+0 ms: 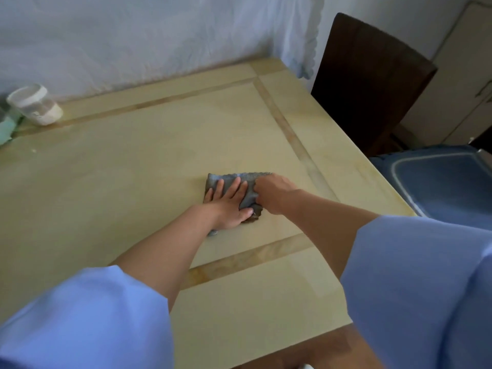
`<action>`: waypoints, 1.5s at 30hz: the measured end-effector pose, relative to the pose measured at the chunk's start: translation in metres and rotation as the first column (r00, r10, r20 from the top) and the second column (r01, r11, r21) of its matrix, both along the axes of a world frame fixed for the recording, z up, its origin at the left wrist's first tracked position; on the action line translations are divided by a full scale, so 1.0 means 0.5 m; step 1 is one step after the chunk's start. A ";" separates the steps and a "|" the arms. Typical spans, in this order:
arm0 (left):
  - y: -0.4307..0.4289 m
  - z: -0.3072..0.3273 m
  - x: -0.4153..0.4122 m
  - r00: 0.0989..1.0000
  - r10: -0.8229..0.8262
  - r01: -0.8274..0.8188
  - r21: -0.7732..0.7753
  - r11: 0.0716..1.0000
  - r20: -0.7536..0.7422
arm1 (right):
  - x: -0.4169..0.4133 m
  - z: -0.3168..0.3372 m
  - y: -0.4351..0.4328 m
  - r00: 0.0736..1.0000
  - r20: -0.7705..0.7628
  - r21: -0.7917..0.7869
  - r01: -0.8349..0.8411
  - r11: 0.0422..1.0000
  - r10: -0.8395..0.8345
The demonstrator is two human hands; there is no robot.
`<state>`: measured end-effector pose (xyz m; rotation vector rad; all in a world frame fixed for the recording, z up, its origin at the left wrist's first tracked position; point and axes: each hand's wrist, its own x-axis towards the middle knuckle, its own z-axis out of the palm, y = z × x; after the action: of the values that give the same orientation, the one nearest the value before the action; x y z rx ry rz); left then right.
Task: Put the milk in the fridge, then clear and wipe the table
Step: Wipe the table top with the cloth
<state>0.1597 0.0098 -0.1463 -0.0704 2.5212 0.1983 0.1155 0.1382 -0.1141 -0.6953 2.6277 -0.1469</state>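
A grey cloth [250,179] lies folded on the beige table [133,182], a little right of its middle. My left hand [229,203] presses flat on the cloth with fingers spread. My right hand [274,191] is beside it on the right, with its fingers curled into the cloth's right part and bunching it. Both hands touch each other over the cloth. No milk is in view.
A clear jar with a white lid [34,105] stands at the table's far left, next to a green item [6,126] at the frame edge. A dark wooden chair [367,83] stands at the far right corner. A blue lidded bin [439,179] sits right of the table.
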 end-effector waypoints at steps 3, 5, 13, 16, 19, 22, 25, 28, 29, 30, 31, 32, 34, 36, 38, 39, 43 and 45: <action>0.021 -0.009 -0.003 1.000 -0.011 0.011 0.005 1.000 0.009 | -0.006 0.021 0.007 0.999 -0.001 0.036 -0.052 0.998 0.052; 0.039 -0.015 0.001 0.997 -0.070 0.070 -0.012 0.997 0.024 | -0.009 0.032 0.019 0.997 -0.009 0.087 -0.075 0.993 0.076; 0.101 -0.008 -0.121 0.996 -0.088 0.088 -0.006 0.996 0.007 | -0.077 0.040 0.078 0.994 0.051 -0.050 0.099 0.994 -0.096; 0.109 -0.004 -0.147 0.998 -0.065 0.065 -0.002 0.998 -0.007 | -0.107 0.037 0.086 0.992 0.047 -0.069 0.116 0.991 -0.113; 0.110 0.002 -0.154 0.998 -0.068 0.068 -0.001 0.998 -0.015 | -0.121 0.028 0.079 0.992 0.064 -0.043 0.112 0.993 -0.109; 0.117 0.003 -0.141 0.995 -0.103 0.103 -0.010 0.995 -0.014 | -0.104 0.019 0.088 0.995 0.057 -0.008 0.083 0.996 -0.083; 0.141 0.005 -0.112 0.988 -0.152 0.153 -0.031 0.988 0.009 | -0.059 0.021 0.120 0.996 0.041 0.047 0.072 0.996 -0.074; 0.171 0.005 -0.067 0.971 -0.235 0.236 -0.034 0.971 0.047 | -0.009 0.020 0.152 0.995 0.015 0.119 0.092 0.989 -0.094; 0.181 0.005 -0.054 0.964 -0.260 0.262 -0.032 0.965 0.053 | 0.003 0.020 0.162 0.993 0.017 0.138 0.115 0.984 -0.118; 0.188 0.002 -0.044 0.958 -0.281 0.283 -0.029 0.959 0.054 | 0.014 0.019 0.168 0.989 0.030 0.148 0.138 0.979 -0.144; 0.197 0.004 -0.037 0.953 -0.297 0.299 -0.025 0.954 0.054 | 0.023 0.019 0.175 0.983 0.051 0.148 0.170 0.974 -0.179; 0.202 0.005 -0.036 0.950 -0.307 0.309 -0.025 0.951 0.051 | 0.027 0.017 0.179 0.974 0.070 0.138 0.205 0.969 -0.216; 0.211 0.009 -0.044 0.946 -0.321 0.323 -0.032 0.946 0.051 | 0.025 0.008 0.183 0.953 0.087 0.098 0.281 0.955 -0.289; 0.221 0.010 -0.063 0.946 -0.321 0.323 -0.030 0.946 0.039 | 0.015 -0.001 0.186 0.942 0.076 0.071 0.321 0.944 -0.326; 0.238 0.007 -0.087 0.948 -0.317 0.317 -0.026 0.948 0.022 | -0.008 -0.007 0.195 0.942 0.051 0.066 0.328 0.942 -0.331; 0.250 0.004 -0.102 0.950 -0.312 0.313 -0.019 0.950 0.013 | -0.023 -0.009 0.204 0.941 0.038 0.064 0.332 0.941 -0.335; 0.293 0.008 -0.155 0.955 -0.296 0.296 0.010 0.955 -0.015 | -0.087 -0.008 0.242 0.936 0.011 0.050 0.352 0.935 -0.353; 0.308 0.012 -0.173 0.959 -0.284 0.284 0.019 0.958 -0.025 | -0.113 -0.010 0.256 0.937 -0.001 0.066 0.348 0.935 -0.348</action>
<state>0.0731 0.1637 -0.1404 0.3039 2.5143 0.1105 0.0589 0.2663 -0.1193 -0.1991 2.7085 -0.1646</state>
